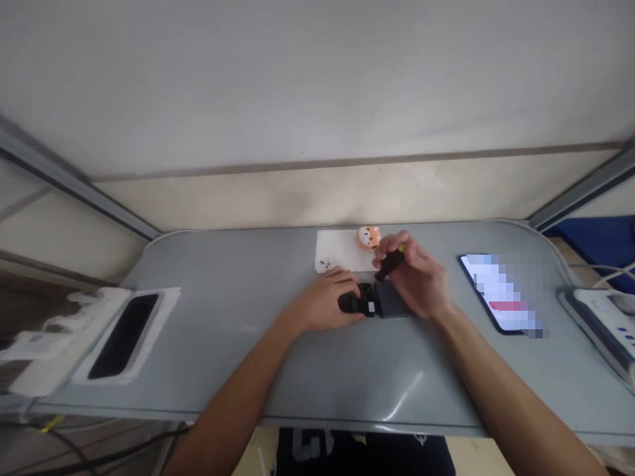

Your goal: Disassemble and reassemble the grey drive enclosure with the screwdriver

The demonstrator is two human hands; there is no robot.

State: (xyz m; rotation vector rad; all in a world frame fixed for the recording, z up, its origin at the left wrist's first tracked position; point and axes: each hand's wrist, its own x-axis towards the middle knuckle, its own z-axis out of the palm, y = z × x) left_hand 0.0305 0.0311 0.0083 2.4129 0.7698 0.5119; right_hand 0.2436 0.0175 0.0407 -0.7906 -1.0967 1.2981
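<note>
My left hand (331, 303) grips the left end of a small black device (370, 305) lying on the table, its thumb and fingers closed around the edges. Part of a green circuit board shows on the opened device. In my right hand (421, 281), the fingers are wrapped around a screwdriver (391, 264) with a black and yellow handle, tilted down over the device; its tip is too small to make out. A dark flat panel (394, 302) adjoins the device's right side, partly under my right hand. Several tiny dark screws (325, 264) lie on white paper (340, 246) behind my left hand.
An orange and white animal-faced object (369, 237) sits on the paper. To the right are a lit phone (501, 294) and a power strip (602, 324). On the left, a dark phone (124, 337) lies beside a white power strip (74, 344) with plugs. A wall bounds the table's back.
</note>
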